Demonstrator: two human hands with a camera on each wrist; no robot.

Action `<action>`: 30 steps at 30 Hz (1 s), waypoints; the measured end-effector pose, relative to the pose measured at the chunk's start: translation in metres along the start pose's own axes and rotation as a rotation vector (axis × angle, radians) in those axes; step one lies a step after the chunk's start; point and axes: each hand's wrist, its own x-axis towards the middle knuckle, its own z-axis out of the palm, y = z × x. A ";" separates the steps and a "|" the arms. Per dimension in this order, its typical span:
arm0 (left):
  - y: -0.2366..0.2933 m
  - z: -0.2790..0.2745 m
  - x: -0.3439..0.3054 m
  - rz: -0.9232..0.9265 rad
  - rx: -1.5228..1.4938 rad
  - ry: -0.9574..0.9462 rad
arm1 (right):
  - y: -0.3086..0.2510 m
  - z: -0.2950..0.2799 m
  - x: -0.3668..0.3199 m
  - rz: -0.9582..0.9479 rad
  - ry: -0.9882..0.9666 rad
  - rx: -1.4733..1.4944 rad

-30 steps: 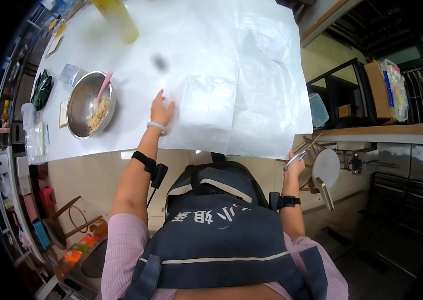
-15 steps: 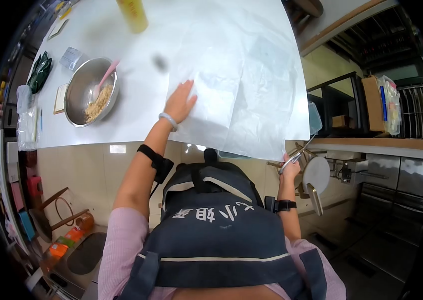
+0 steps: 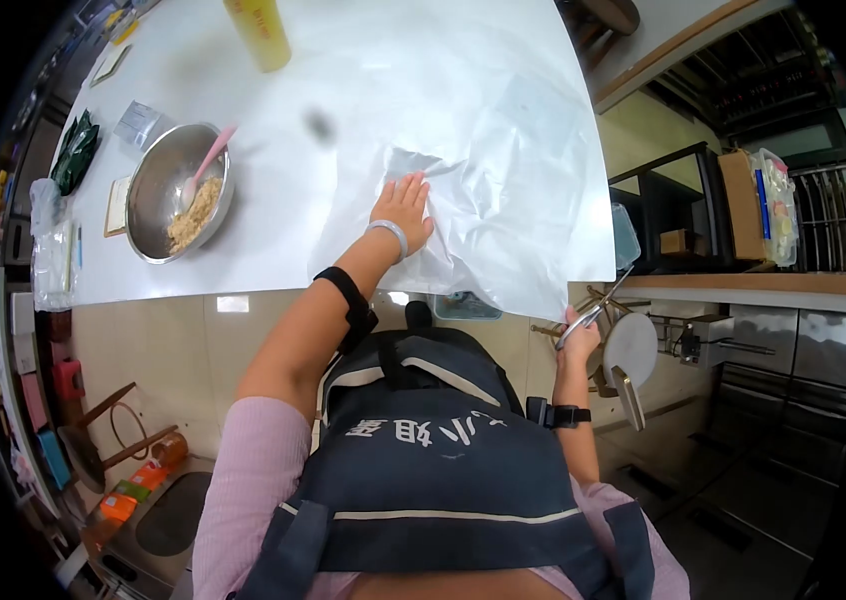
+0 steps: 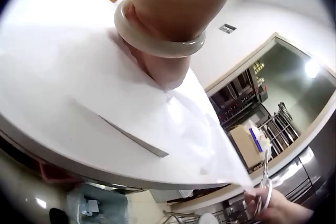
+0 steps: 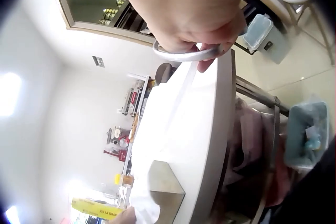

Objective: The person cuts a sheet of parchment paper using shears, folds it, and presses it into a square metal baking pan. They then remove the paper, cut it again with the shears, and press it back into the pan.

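A translucent white sheet (image 3: 513,190) lies wrinkled over the right part of the white table, its near corner pulled past the table edge. The left hand (image 3: 404,210), wearing a pale bangle (image 3: 390,232), rests flat on the sheet with fingers straight. At the near right corner the right hand (image 3: 579,338) pinches the sheet's corner and also holds silver scissors (image 3: 598,308), blades pointing away from the body. In the left wrist view the scissors (image 4: 265,174) stand up from the right hand (image 4: 273,205) beside the pinched corner.
A metal bowl (image 3: 148,205) with crumbly food and a pink spatula (image 3: 211,160) stands at the left. A yellow box (image 3: 260,35) is at the far side. A bin (image 3: 466,306) is under the near edge; a round stool (image 3: 631,346) stands at the right.
The left hand has moved right, from the bare table onto the sheet, which is more wrinkled around it. The right hand has shifted slightly left in view, still holding the scissors and the corner.
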 end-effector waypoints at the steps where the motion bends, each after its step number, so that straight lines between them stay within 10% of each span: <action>1: 0.001 0.001 0.002 -0.010 -0.024 -0.015 | -0.001 0.000 -0.002 -0.008 0.000 -0.018; 30: 0.000 0.025 0.037 -0.016 -0.081 -0.395 | -0.085 0.030 -0.036 -0.036 -0.221 0.189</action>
